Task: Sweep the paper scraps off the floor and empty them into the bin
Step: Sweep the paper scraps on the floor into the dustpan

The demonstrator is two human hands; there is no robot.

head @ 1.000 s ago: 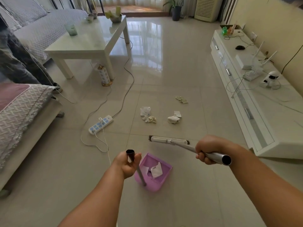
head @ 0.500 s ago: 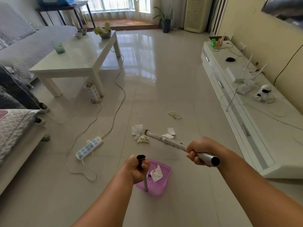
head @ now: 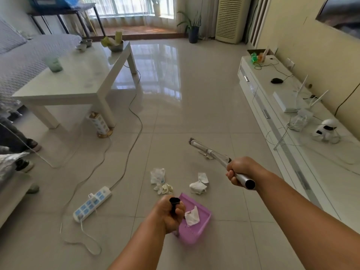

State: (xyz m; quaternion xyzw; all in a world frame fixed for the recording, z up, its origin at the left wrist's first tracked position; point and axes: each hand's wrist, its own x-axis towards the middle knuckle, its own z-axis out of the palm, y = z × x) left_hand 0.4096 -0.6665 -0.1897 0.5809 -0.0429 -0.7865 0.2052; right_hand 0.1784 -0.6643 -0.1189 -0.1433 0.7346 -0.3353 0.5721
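My left hand [head: 171,213] grips the black handle of a purple dustpan [head: 196,228] that rests on the tile floor with one white paper scrap [head: 191,216] inside. My right hand [head: 240,170] holds the silver broom handle [head: 220,155]. The broom head [head: 194,142] sits over the farthest scrap [head: 206,155], beyond the pan. Three more crumpled scraps lie just ahead of the pan: a white one [head: 157,175], a yellowish one [head: 164,189] and another white one [head: 199,185]. No bin is visible.
A white power strip [head: 92,203] and its looping cords [head: 128,152] lie on the floor at left. A white coffee table [head: 78,80] stands far left. A low TV cabinet [head: 292,133] lines the right wall. A person's feet [head: 25,164] are at the left edge.
The broom head has moved away from me, past the nearer scraps, out to the farthest scrap. The view has tilted up. The dustpan stays on the floor in my left hand.
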